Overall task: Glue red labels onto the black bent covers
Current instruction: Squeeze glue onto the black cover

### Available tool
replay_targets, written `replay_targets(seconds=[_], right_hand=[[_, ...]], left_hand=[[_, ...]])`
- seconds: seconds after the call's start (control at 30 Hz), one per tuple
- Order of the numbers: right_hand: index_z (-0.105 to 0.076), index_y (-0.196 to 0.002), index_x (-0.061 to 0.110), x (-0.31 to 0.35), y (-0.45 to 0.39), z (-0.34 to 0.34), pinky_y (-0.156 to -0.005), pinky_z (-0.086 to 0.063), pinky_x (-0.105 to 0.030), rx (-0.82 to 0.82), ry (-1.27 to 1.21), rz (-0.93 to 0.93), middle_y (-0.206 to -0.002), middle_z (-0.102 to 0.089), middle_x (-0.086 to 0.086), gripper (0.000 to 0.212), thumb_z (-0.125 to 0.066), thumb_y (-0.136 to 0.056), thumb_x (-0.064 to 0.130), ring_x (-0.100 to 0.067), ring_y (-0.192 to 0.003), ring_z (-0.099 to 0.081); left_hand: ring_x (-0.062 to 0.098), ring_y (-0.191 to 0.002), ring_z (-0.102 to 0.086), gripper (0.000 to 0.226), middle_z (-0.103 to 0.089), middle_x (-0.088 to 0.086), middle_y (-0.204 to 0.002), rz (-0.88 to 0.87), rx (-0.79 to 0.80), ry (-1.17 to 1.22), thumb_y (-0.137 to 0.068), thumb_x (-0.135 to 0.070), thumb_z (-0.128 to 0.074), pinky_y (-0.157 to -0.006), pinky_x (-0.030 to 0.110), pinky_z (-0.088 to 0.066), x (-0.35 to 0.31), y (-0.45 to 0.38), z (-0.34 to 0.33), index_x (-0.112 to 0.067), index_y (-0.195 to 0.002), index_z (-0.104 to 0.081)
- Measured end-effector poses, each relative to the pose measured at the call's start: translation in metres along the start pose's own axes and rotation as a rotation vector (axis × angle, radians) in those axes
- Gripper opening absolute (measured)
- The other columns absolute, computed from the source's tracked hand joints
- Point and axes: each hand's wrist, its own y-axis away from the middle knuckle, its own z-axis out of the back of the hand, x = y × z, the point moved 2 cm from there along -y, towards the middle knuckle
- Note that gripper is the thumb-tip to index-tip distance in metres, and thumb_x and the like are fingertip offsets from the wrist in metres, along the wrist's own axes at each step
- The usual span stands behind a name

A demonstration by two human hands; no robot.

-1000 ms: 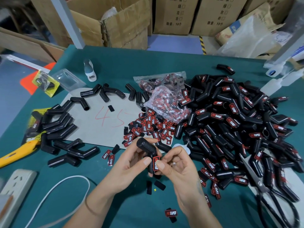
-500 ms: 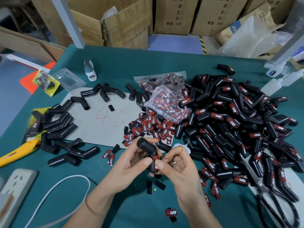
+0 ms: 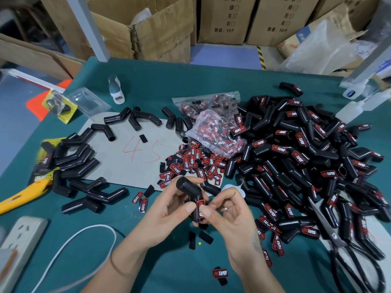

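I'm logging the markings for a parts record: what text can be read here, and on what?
"TAPER": loose red label on the green table, and labels across the pile.
"45": red handwriting on grey cardboard sheet.
"10": brown carton; its other characters are unclear.
Yellow card packaging: too blurred.

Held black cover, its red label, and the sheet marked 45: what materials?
Black bent cover: looks like soft rubber or PVC, semi-gloss, fine ribbing.
Red label: seemingly moulded rubber or vinyl, thick with a raised border.
Grey sheet: matte cardboard, probably; marker ink sits flat.
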Motion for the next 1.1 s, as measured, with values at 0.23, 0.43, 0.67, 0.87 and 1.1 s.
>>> replay_targets(seconds=[0.23, 0.43, 0.67, 0.87, 1.1], right_hand=[[-0.063, -0.085, 0.016, -0.0009, 0.0008, -0.0003, -0.076, -0.062, -0.056, 0.003, 0.001, -0.001, -0.082, -0.066, -0.005, 0.023, -0.085, -0.079, 0.019, -0.035, -0.072, -0.070], [-0.063, -0.084, 0.018, -0.0010, 0.0008, -0.0001, -0.071, -0.061, -0.038, 0.002, -0.009, -0.007, -0.082, -0.065, -0.004, 0.024, -0.086, -0.077, 0.022, -0.035, -0.073, -0.070], [-0.064, -0.086, 0.019, -0.0004, 0.0013, -0.0007, -0.072, -0.061, -0.039, 0.012, 0.002, -0.004, -0.084, -0.065, -0.008, 0.024, -0.086, -0.078, 0.022, -0.035, -0.075, -0.071], [-0.065, -0.084, 0.020, -0.0013, 0.0014, 0.0005, -0.070, -0.060, -0.031, 0.009, 0.004, 0.006, -0.082, -0.064, -0.005, 0.020, -0.082, -0.081, 0.010, -0.025, -0.074, -0.071], [-0.065, -0.087, 0.018, -0.0027, 0.0008, -0.0007, -0.072, -0.062, -0.040, 0.014, -0.010, -0.006, -0.083, -0.065, -0.003, 0.024, -0.086, -0.077, 0.022, -0.025, -0.077, -0.071]], left_hand=[[0.020, -0.114, -0.063, 0.040, -0.066, 0.004, -0.121, -0.002, 0.000, 0.005, -0.105, -0.039, -0.062, -0.093, 0.028, -0.054, -0.0006, -0.0002, 0.0002, -0.031, -0.144, -0.055], [0.021, -0.113, -0.061, 0.042, -0.062, 0.011, -0.123, 0.019, -0.014, 0.024, -0.102, -0.044, -0.066, -0.090, 0.030, -0.054, -0.0005, 0.0006, 0.0003, -0.034, -0.142, -0.057], [0.017, -0.112, -0.062, 0.042, -0.062, 0.013, -0.121, 0.017, -0.009, 0.047, -0.099, -0.021, -0.062, -0.087, 0.028, -0.055, -0.0026, 0.0006, -0.0016, -0.032, -0.140, -0.059], [0.017, -0.113, -0.062, 0.042, -0.063, 0.010, -0.120, 0.025, -0.014, 0.037, -0.098, -0.021, -0.062, -0.090, 0.029, -0.055, -0.0034, 0.0009, -0.0017, -0.034, -0.138, -0.060], [0.015, -0.110, -0.063, 0.043, -0.066, 0.003, -0.118, 0.011, 0.008, 0.061, -0.101, -0.016, -0.059, -0.080, 0.029, -0.058, -0.0043, 0.0004, -0.0024, -0.032, -0.140, -0.058]])
